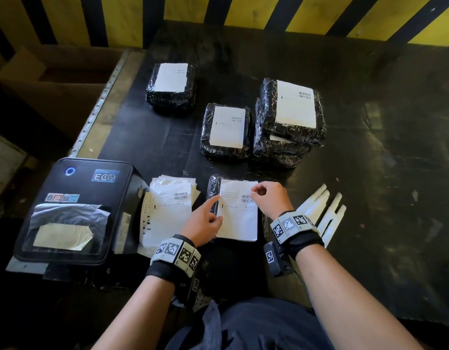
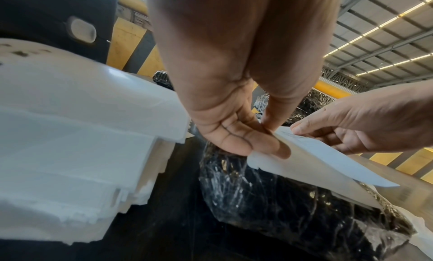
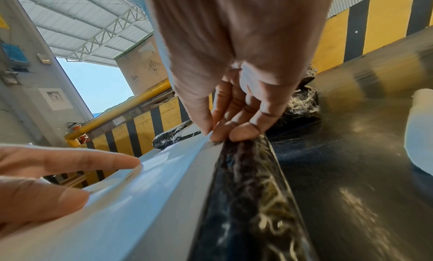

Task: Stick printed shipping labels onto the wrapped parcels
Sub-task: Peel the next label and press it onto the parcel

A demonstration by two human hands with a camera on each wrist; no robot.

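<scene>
A black film-wrapped parcel (image 1: 213, 188) lies on the dark table right in front of me. A white printed shipping label (image 1: 239, 218) lies on top of it. My left hand (image 1: 218, 208) presses its straight index finger on the label's left edge, the other fingers curled. My right hand (image 1: 257, 193) pinches the label's far right edge between thumb and fingers. In the left wrist view the label (image 2: 316, 153) arches a little above the parcel (image 2: 281, 200). The right wrist view shows the pinch of my right hand (image 3: 213, 133) on the label (image 3: 140, 200) at the edge of the parcel (image 3: 253, 200).
A black label printer (image 1: 74, 208) stands at the near left, with a loose stack of printed labels (image 1: 167, 210) beside it. Labelled parcels (image 1: 171, 88), (image 1: 226, 130) and a stacked pair (image 1: 291, 114) sit farther back. White backing strips (image 1: 324, 213) lie to the right.
</scene>
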